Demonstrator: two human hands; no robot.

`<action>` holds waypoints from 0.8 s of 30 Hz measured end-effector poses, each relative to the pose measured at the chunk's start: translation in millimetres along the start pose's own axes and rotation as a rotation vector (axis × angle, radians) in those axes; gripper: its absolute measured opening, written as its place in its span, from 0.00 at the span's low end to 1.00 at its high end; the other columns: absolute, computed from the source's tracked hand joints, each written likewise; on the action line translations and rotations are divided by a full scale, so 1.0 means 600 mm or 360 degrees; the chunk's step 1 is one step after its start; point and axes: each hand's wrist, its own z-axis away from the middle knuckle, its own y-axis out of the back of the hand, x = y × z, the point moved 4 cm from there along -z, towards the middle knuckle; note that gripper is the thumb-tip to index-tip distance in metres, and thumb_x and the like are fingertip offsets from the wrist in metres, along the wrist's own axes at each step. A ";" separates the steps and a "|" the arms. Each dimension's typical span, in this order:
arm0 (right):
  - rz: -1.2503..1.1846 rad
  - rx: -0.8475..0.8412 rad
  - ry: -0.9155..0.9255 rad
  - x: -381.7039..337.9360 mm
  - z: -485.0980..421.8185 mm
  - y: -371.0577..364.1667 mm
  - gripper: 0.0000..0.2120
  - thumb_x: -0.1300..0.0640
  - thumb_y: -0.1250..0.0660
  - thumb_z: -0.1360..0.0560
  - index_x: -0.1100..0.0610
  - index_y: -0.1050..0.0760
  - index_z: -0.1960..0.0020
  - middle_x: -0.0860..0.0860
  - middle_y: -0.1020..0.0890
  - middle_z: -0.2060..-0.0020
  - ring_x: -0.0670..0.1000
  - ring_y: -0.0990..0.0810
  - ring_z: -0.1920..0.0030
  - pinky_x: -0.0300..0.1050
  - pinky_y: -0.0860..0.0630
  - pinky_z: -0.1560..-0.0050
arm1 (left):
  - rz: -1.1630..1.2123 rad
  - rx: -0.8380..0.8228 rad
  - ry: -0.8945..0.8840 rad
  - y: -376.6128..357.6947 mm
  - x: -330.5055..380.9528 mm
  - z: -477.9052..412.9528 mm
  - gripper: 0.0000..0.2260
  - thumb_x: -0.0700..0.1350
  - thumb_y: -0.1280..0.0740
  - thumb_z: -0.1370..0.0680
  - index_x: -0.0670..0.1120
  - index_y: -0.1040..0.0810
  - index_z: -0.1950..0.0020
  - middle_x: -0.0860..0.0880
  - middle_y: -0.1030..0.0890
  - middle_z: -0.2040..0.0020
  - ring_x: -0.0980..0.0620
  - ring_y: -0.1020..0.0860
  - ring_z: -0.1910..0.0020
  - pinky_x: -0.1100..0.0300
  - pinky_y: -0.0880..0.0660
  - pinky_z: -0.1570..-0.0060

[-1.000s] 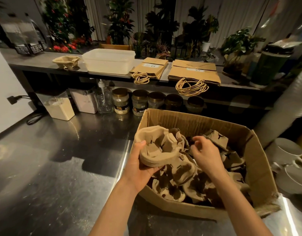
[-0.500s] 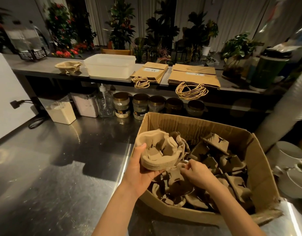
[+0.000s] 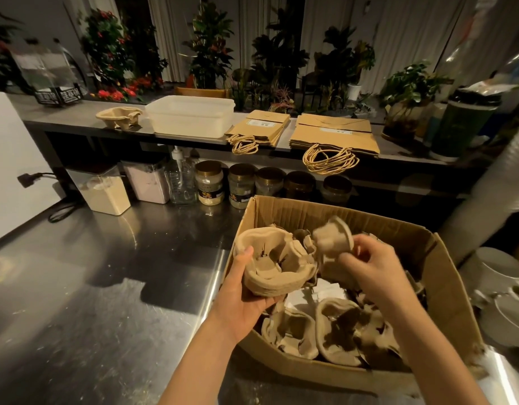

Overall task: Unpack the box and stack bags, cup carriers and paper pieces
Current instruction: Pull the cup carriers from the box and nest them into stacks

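While the loose cup carrier (image 3: 334, 239) hangs above the middle of the box (image 3: 445, 287), it sits just to the right of the nested stack of carriers (image 3: 277, 266), at about the same height and almost touching its right end. That short leftward gap is what the next move turns on. The loose carrier is blurred and looks tipped on edge, so I cannot tell which way its cups face. The stack lies with its long axis running left to right and its hollows open upward toward the camera. I judge the loose piece must be levelled, hollows up, then brought left and down to nest. The right hand (image 3: 369, 267) pinches the carrier at its lower right, fingers (image 3: 362, 248) curled over the rim and thumb beneath. It is the nearer hand and the one to travel. The left hand (image 3: 243, 299) cups the stack from below over the box's left wall, thumb hooked over the near rim, and serves as the fixed target. Below them in the box lie more carriers (image 3: 337, 328) and some white paper pieces (image 3: 325, 290). The box stands on the steel bench (image 3: 106, 287).
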 end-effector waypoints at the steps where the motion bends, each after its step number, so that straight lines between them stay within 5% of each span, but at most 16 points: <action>1: 0.0083 0.0095 0.0109 -0.014 0.002 0.008 0.08 0.59 0.33 0.24 0.47 0.26 0.49 0.46 0.23 0.53 0.45 0.22 0.53 0.40 0.23 0.55 | -0.0026 0.0012 0.0009 0.000 0.000 -0.001 0.27 0.54 0.28 0.31 0.51 0.27 0.33 0.40 0.24 0.36 0.38 0.25 0.37 0.39 0.29 0.36; 6: 0.0318 0.0217 0.0482 -0.077 0.028 -0.003 0.09 0.61 0.31 0.27 0.52 0.23 0.47 0.44 0.28 0.47 0.45 0.29 0.46 0.37 0.28 0.50 | -0.0252 0.0092 0.0056 0.002 -0.001 -0.003 0.27 0.57 0.29 0.32 0.51 0.25 0.35 0.41 0.18 0.42 0.39 0.20 0.42 0.42 0.26 0.38; 12: 0.0742 -0.0317 0.0715 -0.095 0.057 -0.061 0.12 0.54 0.33 0.26 0.44 0.23 0.43 0.38 0.29 0.46 0.41 0.35 0.43 0.46 0.32 0.38 | -0.0426 -0.0027 0.0005 0.002 0.002 0.003 0.25 0.61 0.38 0.28 0.49 0.24 0.35 0.43 0.16 0.45 0.43 0.17 0.47 0.49 0.20 0.48; 18: 0.0806 -0.0575 0.0737 -0.097 0.064 -0.079 0.14 0.48 0.38 0.22 0.39 0.27 0.37 0.36 0.29 0.44 0.39 0.34 0.40 0.39 0.44 0.31 | -0.0508 -0.0054 -0.0012 0.006 0.003 0.007 0.23 0.58 0.40 0.27 0.48 0.25 0.37 0.44 0.15 0.49 0.45 0.16 0.50 0.52 0.18 0.52; 24: 0.0682 -0.0410 0.0682 -0.110 0.055 -0.085 0.12 0.46 0.41 0.23 0.43 0.23 0.43 0.39 0.22 0.53 0.41 0.24 0.52 0.40 0.23 0.47 | -0.0534 -0.0139 -0.0040 -0.002 0.004 0.010 0.20 0.57 0.38 0.25 0.49 0.25 0.37 0.46 0.14 0.51 0.47 0.15 0.52 0.56 0.19 0.58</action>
